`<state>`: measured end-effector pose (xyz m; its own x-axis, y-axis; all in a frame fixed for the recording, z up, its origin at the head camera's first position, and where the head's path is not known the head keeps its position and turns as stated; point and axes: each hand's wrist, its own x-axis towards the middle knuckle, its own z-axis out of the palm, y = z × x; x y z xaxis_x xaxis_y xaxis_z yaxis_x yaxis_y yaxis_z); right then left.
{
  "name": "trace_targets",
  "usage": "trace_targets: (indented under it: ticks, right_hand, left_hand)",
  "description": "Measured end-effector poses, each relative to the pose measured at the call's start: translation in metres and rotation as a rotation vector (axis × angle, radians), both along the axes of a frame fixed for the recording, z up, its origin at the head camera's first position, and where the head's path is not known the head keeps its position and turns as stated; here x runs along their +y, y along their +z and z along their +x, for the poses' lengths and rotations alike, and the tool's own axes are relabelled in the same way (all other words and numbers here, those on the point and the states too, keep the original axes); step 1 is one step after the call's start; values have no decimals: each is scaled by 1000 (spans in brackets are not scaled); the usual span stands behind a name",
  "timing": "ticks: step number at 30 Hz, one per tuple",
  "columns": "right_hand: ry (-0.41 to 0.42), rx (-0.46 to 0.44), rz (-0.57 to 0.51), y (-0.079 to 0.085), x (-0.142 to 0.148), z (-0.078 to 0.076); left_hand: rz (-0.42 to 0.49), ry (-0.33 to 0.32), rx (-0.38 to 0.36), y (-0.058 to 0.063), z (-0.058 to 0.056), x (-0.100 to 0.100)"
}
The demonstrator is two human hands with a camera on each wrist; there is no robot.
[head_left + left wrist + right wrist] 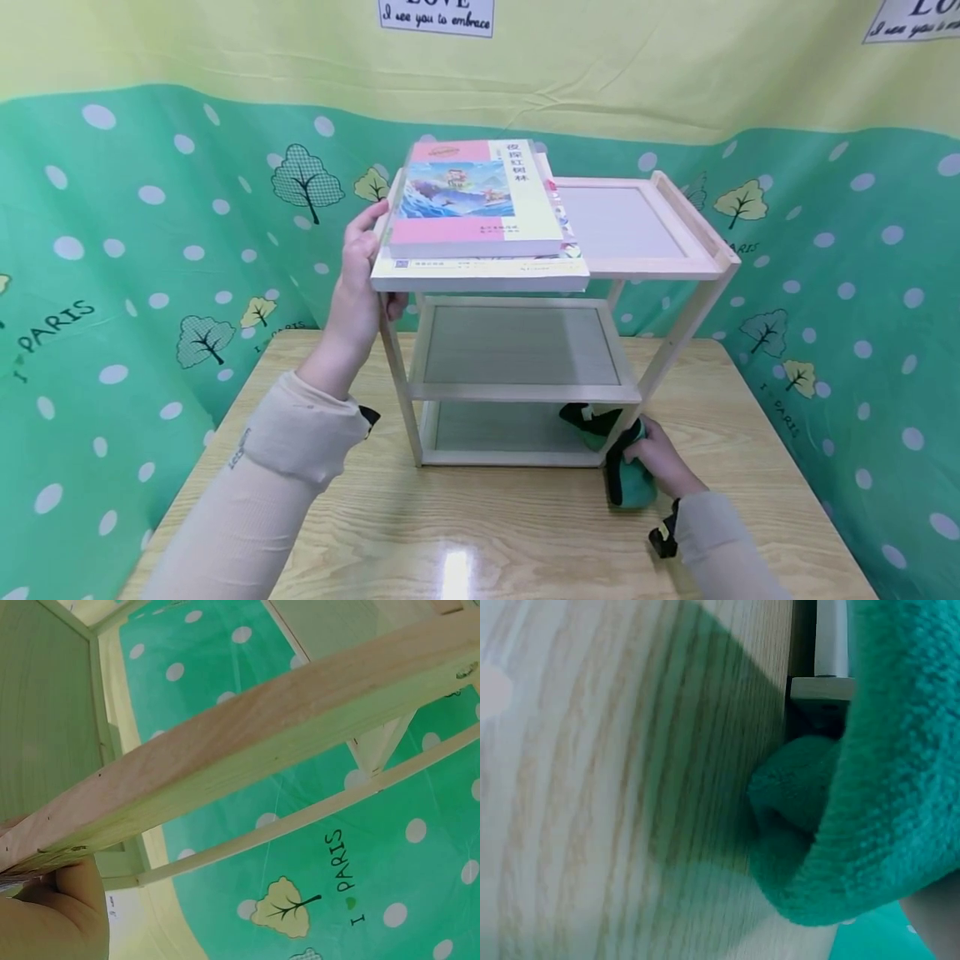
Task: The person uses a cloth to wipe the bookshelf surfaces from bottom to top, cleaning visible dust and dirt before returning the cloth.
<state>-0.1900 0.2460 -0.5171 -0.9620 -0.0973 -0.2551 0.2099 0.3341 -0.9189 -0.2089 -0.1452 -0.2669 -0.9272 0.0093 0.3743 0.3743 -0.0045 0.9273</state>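
Observation:
A light wooden three-tier shelf rack (528, 392) stands on the table. My left hand (358, 275) grips its upper left edge beside the books, fingers curling below the top tier. In the left wrist view that hand (56, 915) shows at lower left against a wooden bar (225, 739). My right hand (663, 457) holds a fuzzy green cloth (636, 483) with black parts by the rack's front right leg. More green-and-black fabric (592, 421) lies behind that leg; I cannot tell whether it is one piece. Folded green pile (900, 780) fills the right wrist view's right side.
Two books, a pink-and-white one (480, 200) uppermost, lie stacked on the left of the top tier (622, 221). The wooden table (360, 517) reaches a green-and-yellow printed curtain (247, 167) behind and at both sides.

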Motion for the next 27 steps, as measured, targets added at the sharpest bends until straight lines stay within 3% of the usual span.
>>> trace_targets:
  ticks: [8, 27]
  right_hand:
    - [-1, 26, -17, -3, -2, -5]
    - [-71, -25, -78, -3, -7, -2]
  left_hand:
    - [-1, 5, -2, 0, 1, 0]
    - [-9, 7, -4, 1, 1, 0]
